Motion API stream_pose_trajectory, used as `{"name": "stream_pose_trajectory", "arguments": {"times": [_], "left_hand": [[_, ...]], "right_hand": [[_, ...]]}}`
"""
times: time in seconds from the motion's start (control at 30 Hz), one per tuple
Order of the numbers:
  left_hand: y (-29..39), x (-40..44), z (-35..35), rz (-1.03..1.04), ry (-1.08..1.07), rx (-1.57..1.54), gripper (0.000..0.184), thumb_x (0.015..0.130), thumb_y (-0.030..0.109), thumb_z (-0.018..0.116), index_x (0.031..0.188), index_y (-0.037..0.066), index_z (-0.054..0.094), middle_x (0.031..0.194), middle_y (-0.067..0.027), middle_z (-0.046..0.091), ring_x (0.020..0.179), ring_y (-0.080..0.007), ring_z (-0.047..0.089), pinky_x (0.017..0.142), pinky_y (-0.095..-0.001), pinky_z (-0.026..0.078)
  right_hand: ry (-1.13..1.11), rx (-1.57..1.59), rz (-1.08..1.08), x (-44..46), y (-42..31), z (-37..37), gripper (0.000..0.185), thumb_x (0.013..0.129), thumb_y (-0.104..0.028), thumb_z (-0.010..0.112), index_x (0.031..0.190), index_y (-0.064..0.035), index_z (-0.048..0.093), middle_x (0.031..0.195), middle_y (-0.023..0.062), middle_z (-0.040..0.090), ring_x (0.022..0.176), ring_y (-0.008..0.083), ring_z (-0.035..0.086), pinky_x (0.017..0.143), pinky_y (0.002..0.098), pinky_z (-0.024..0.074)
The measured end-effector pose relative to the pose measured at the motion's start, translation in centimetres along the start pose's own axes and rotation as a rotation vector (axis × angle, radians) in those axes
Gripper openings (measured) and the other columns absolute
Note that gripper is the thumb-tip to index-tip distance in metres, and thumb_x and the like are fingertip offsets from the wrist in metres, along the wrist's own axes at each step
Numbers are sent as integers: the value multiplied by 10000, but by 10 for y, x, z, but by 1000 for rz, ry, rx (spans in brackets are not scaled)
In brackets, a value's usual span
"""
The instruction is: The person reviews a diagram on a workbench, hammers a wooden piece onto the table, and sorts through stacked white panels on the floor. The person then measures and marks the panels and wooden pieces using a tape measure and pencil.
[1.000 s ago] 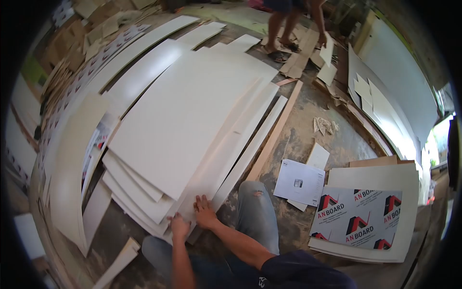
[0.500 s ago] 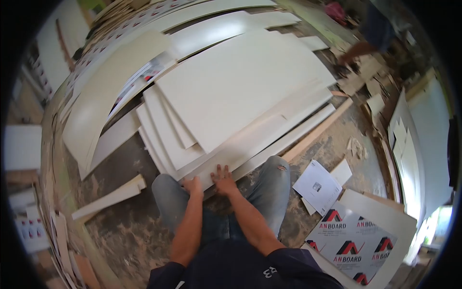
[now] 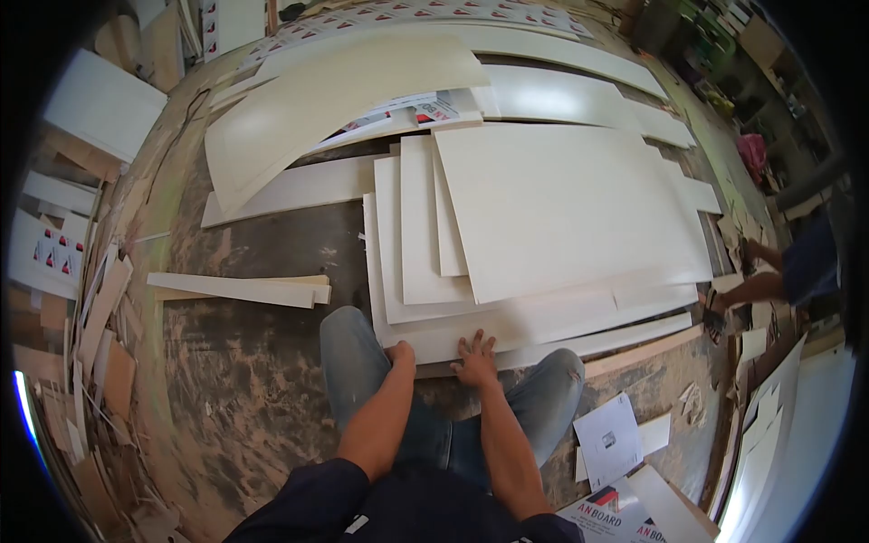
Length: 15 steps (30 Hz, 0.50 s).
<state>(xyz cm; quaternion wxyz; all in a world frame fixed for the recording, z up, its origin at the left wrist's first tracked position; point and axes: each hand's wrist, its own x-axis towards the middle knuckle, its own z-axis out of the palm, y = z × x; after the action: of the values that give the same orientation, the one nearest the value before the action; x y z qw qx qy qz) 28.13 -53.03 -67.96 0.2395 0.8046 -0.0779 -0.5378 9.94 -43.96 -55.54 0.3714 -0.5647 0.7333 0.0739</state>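
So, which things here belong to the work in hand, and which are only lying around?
Seemingly in the job:
stack of white panels
left hand and right hand at its near edge

Probably just lying about:
narrow board strips
printed sheet
ANBOARD-printed panel

From the person's (image 3: 412,507) head, one wide view faces forward and steeply down. Knees (image 3: 346,337) are near, lower centre; white boards (image 3: 570,208) lie beyond, upper centre.

My left hand (image 3: 401,355) curled, fingers mostly hidden. My right hand (image 3: 476,360) palm down, fingers spread. Hands apart, both between my bent knees (image 3: 344,330). Forearms (image 3: 503,430) bare, reaching forward, angled inward toward each other.
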Motion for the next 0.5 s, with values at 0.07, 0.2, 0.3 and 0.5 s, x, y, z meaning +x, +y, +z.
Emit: {"name": "stream_pose_trajectory", "arguments": {"times": [0.07, 0.2, 0.3, 0.5], "left_hand": [[-1, 3, -5, -18, -18, 0, 832, 850, 282, 574, 1489, -46, 154, 1496, -266, 303, 1347, -401, 351, 1098, -470, 300], [3, -5, -12, -38, -73, 39, 870, 853, 309, 578, 1504, -39, 117, 1514, -280, 261, 1378, -417, 306, 1126, -479, 267], [13, -36, -15, 3, -93, 164, 899, 856, 328, 582, 1514, -34, 89, 1527, -290, 230, 1401, -429, 272, 1147, -486, 241], [51, -156, -15, 454, 50, 597, 897, 832, 298, 653, 1499, -50, 164, 1511, -348, 218, 1406, -457, 260, 1155, -489, 250]], "right_hand": [[-18, -6, -9, 1, 5, 2, 794, 898, -492, 582, 1549, -192, 239, 1597, 261, -77, 1425, 576, -28, 1143, 610, 210], [-13, -9, -36, 0, 2, 0, 791, 900, -497, 576, 1548, -187, 243, 1595, 269, -68, 1419, 587, -17, 1142, 610, 207], [3, -66, -29, -1, -4, 1, 790, 898, -495, 577, 1544, -173, 256, 1592, 282, -50, 1411, 602, 2, 1140, 608, 212], [105, -108, -44, -3, 1, -8, 698, 884, -456, 606, 1453, -93, 433, 1553, 306, 195, 1357, 584, 271, 1061, 553, 383]]}}
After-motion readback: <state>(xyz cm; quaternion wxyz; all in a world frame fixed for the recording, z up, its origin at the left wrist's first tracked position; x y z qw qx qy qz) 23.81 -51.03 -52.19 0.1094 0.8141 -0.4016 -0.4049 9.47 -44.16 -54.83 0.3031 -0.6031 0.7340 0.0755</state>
